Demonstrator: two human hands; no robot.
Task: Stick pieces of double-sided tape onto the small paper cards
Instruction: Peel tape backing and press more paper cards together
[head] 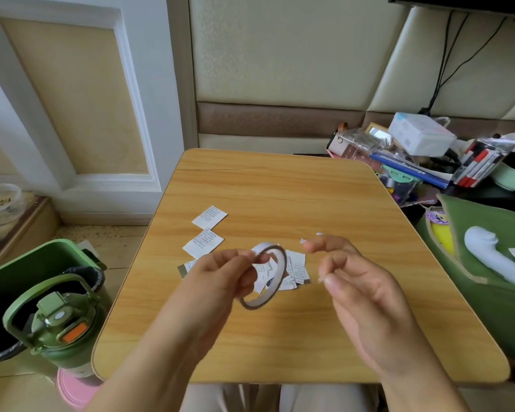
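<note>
On the far left a white-framed wall panel (72,93) stood behind a green bin (39,263) lined with a black bag, and a green lidded bottle (60,325) with an orange tab sat just in front of the bin on a pink disc (72,388). A light wood-grain bench (280,188) with rounded corners filled the middle, set against a cream padded wall (280,55).

Two small printed paper cards (210,217) lay apart from the rest toward the bench's left side, one above the other. The left hand (220,275) was raised over the bench with its fingers curled round a thin roll of double-sided tape (265,278), thumb and forefinger pinching its upper rim; the roll stood tilted, a dark narrow ring with a pale liner showing on its inner face. Beneath and behind it a loose pile of cards (295,272) lay overlapping on the bench, printed text visible on several.

The right hand (357,281) hovered just beside the roll, not touching it, fingers loosely bent. A small white scrap (303,241) clung at a fingertip, and thumb and another finger seemed to pinch a pale sliver lower down; I could not tell whether that was tape.

To the right, a cluttered dark shelf (428,162) held boxes, pens and cables, with a green fabric bag (488,233) below it carrying a white object (494,260).
</note>
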